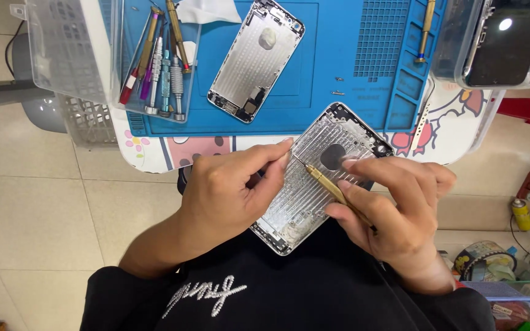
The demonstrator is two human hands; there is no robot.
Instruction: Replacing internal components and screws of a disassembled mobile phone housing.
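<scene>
Brass-coloured slim screwdriver (332,189) gripped in right hand (394,211), ribbed silver phone shell (314,190) in left hand (231,193).

open: bare blue mat (332,61) between the second phone shell (256,58) and the brass screwdriver (426,30) | blocked left: tool tray (154,67), clear lid (62,46) | blocked right: plastic case (498,40) | near counter (154,150) edge: both hands crowd the held shell (314,184)

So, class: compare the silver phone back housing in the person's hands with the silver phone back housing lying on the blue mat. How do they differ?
The held silver phone housing is gripped by the left hand off the mat; the silver housing on the blue mat lies untouched. The right hand puts a gold screwdriver to the held one; no tool touches the other. Both show their bare inner side.
</scene>
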